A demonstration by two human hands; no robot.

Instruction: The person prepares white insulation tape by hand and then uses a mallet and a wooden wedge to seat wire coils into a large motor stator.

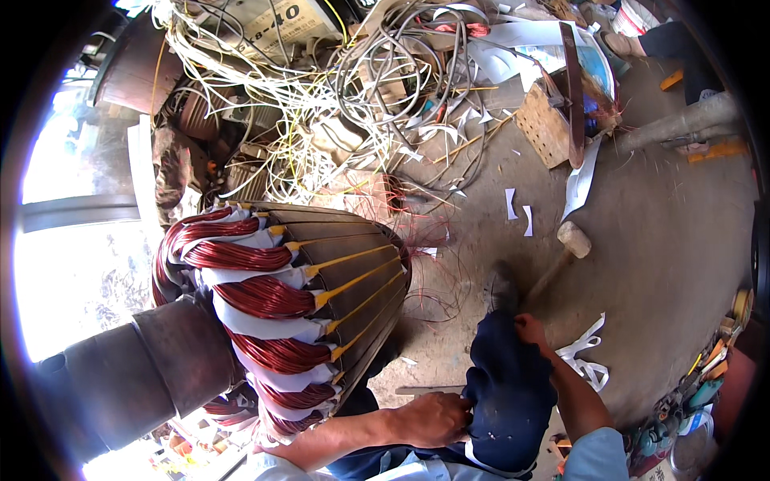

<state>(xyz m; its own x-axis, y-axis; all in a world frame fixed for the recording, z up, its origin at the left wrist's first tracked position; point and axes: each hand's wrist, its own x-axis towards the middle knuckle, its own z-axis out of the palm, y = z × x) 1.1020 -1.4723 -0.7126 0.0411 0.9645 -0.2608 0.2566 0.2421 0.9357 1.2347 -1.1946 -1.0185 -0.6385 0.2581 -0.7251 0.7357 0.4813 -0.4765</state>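
Note:
My left hand is closed against the dark blue trouser leg at my bent knee, its fingertips gripping the cloth. Further down the same leg, my right hand is curled at the shin with the trouser cloth in its fingers. Just beyond it lies a mallet with a pale, rounded head; its handle runs back toward my shin. To the left stands a large motor stator wound with bundles of red copper wire, white insulating sheets between them and yellow sleeves along its slots.
Tangled white and grey cables fill the far left. A perforated wooden block sits far right beside a brown bar. White paper scraps and a white strap lie on the floor. Tools crowd the lower right. A dark cylinder adjoins the stator.

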